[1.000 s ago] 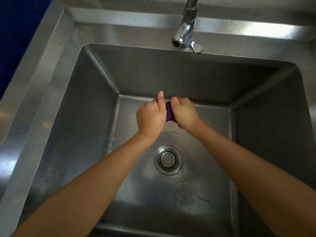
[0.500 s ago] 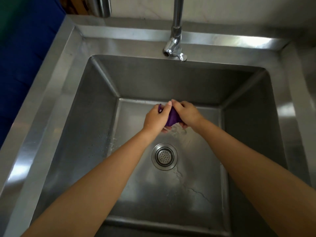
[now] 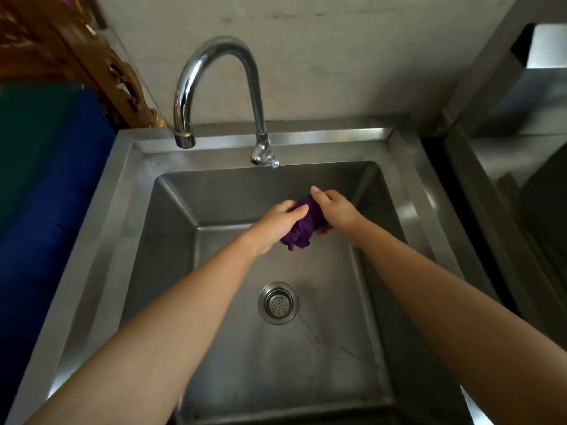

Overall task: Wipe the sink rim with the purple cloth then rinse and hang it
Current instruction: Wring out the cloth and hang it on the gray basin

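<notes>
From the head camera, looking down into a stainless steel sink (image 3: 101, 240), both bare forearms reach forward over the basin and meet above its far half. The purple cloth (image 3: 302, 230) is bunched into a tight wad between the two hands, held in the air above the basin floor and touching neither the walls nor the rim. The left hand (image 3: 276, 223) clasps the cloth's left side, its fingers curled over the top of the wad. The right hand (image 3: 336, 210) grasps the cloth's right side from above, with its fingers wrapped round the fabric. A crumpled end of the cloth hangs out below and between the hands, on the side towards the person. The round drain strainer (image 3: 278, 303) sits in the basin floor nearer the person than the hands, well apart from the cloth. A chrome gooseneck faucet (image 3: 214, 56) rises from the back rim just behind the hands and arches to the left, its outlet above the rear left corner of the rim. A blue surface (image 3: 46, 194) lies beside the sink on the left, carved brown wood (image 3: 101, 62) stands behind it, and another steel unit (image 3: 506, 179) adjoins on the right.
</notes>
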The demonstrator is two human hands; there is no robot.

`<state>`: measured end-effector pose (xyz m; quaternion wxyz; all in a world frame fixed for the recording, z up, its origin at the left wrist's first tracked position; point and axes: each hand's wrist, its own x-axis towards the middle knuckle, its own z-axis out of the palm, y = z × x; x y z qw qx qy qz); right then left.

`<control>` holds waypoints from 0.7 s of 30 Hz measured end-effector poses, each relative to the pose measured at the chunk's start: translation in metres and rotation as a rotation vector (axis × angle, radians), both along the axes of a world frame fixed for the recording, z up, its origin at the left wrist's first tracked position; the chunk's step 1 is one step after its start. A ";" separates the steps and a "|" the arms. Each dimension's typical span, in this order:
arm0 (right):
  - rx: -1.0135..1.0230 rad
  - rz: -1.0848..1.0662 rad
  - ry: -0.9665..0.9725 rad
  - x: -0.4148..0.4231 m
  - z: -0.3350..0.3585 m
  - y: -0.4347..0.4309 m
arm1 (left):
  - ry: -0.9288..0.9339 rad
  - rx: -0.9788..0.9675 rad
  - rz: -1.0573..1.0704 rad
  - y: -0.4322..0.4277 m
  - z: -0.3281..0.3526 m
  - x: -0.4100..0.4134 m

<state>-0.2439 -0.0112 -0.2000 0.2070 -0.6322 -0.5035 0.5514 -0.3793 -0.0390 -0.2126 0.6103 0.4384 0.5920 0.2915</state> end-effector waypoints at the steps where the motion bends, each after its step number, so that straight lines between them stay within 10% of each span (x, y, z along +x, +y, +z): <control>1: -0.029 0.011 0.014 0.006 0.010 -0.004 | -0.003 0.019 0.005 -0.001 0.007 0.001; 13: 0.364 -0.010 -0.228 0.065 0.172 -0.055 | -0.028 0.174 -0.215 -0.020 0.159 0.028; 21: 0.488 -0.036 0.032 0.098 0.245 -0.091 | -0.027 0.161 -0.516 -0.032 0.242 0.049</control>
